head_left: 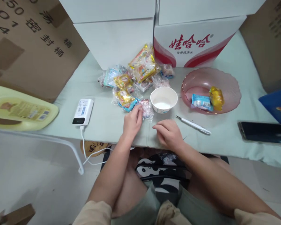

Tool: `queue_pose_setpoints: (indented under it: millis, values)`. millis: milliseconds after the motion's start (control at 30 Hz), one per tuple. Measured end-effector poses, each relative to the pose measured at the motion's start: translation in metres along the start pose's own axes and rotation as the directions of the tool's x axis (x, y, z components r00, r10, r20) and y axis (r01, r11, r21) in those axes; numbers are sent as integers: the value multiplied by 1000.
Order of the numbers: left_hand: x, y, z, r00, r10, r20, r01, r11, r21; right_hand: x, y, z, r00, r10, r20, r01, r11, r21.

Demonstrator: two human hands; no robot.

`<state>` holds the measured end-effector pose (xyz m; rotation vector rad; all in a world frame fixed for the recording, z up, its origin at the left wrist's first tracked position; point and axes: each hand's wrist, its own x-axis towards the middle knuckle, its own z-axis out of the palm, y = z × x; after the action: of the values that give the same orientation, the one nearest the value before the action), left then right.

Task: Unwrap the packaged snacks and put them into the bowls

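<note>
My left hand point(132, 122) is closed in a pinch at the edge of a small pinkish snack packet point(147, 109) in see-through crinkled plastic. That packet lies on the cloth at the front of a pile of wrapped snacks point(142, 67), some gold, some blue. My right hand point(170, 133) is curled just above the table's front part, its fingertips turned left; whatever its fingers hold, if anything, is hidden. Between and behind the hands stands a white paper bowl point(164, 100) with something white at its bottom. A white pen-like cutter point(194, 125) with a dark tip lies right of my right hand.
A pink glass bowl point(234, 89) holds a blue and a gold packet. On the right lies a phone point(264, 132) beside a blue box point(277, 104). Leftward are a white power bank point(83, 112) with a cable and a yellow bottle point(21, 107). Cartons point(196, 43) wall the back.
</note>
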<state>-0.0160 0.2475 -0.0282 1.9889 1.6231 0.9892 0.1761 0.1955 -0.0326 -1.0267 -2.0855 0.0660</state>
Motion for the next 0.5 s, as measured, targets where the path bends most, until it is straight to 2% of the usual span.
queue_pose_setpoints:
  millis: [100, 200, 300, 400, 500]
  values:
    - [6, 0, 5, 993, -55, -103, 56, 998, 6, -7, 0, 3, 995, 58, 82, -61, 998, 35]
    - [5, 3, 9, 984, -70, -162, 85, 992, 90, -8, 3, 4, 982, 132, 137, -138, 990, 35]
    - [-1, 8, 11, 963, -142, -230, 186, 965, 183, -8, 4, 5, 961, 191, 201, -201, 979, 33]
    - [-7, 10, 14, 961, -200, -191, 243, 940, 240, -8, 3, 7, 939, 230, 254, -248, 968, 41]
    - [-8, 11, 15, 974, -204, -97, 223, 938, 266, -8, 2, 6, 930, 237, 281, -262, 964, 53]
